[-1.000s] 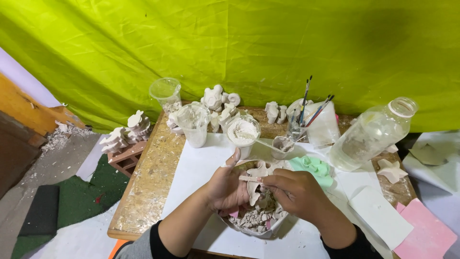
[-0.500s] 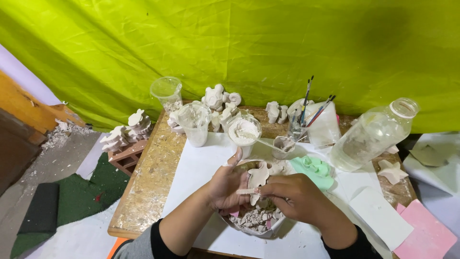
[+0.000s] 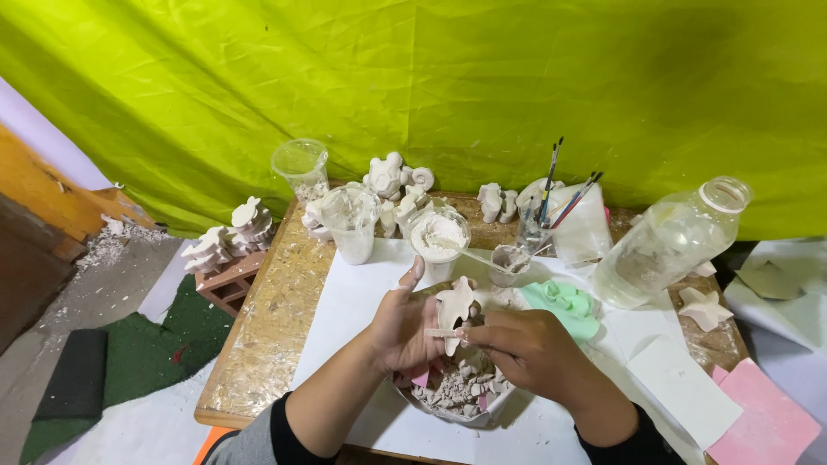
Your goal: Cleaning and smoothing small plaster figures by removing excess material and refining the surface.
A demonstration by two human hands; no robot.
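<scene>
Plaster figure (image 3: pixel 454 312), pale and roughly dolphin-shaped, sits between my 2 hands, right above the bowl (image 3: pixel 431 408) of broken plaster bits at the near edge of the table (image 3: pixel 258 344). My left hand (image 3: pixel 405 329) is grasping it from the left side, thumb and lower fingers wrapped on it, index finger sticking up free. My right hand (image 3: pixel 527 351) is clenched on a thin stick-like tool (image 3: pixel 441 332), can't tell exactly what kind, w/ its tip lying across the lower part of the figure. Figure's long axis runs approx. upright, tail end down toward the bowl, head end tilted away from me. Left hand is the nearer one, it carries the piece; right hand only reaches it via the tool. Beyond the bowl: cup of white plaster mix (image 3: pixel 439 238), green mould (image 3: pixel 564 306) just right of it, clear bottle (image 3: pixel 668 243) further right, brushes (image 3: pixel 551 194) in a cup, more white figures (image 3: pixel 392 181) at the back.
</scene>
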